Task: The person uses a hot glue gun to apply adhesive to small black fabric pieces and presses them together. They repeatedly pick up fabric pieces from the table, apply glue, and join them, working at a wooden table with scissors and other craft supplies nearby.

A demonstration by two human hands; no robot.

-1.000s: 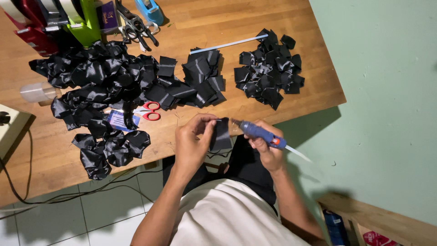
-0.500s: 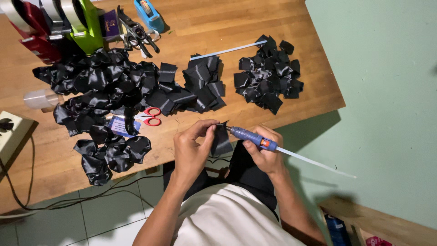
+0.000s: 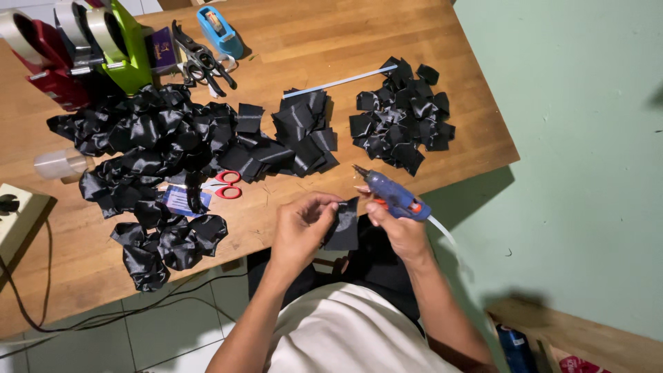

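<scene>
1. Ribbon square (image 3: 343, 224), black satin, sits pinched in the left hand (image 3: 302, 231) just off the counter (image 3: 449, 90) edge.
2. Right hand (image 3: 399, 231) grips a blue glue gun (image 3: 390, 195) beside it.
3. Folded pieces (image 3: 404, 121) lie piled behind; flat cut squares (image 3: 300, 131) and a heap of finished ribbon bows (image 3: 148, 141) lie left.

Glossy black satin-like cloth pieces (image 3: 404, 121), smooth varnished wood desk (image 3: 304, 41), blue plastic glue gun (image 3: 394, 195), scissors (image 3: 224, 184) with red, probably plastic, handles.
</scene>
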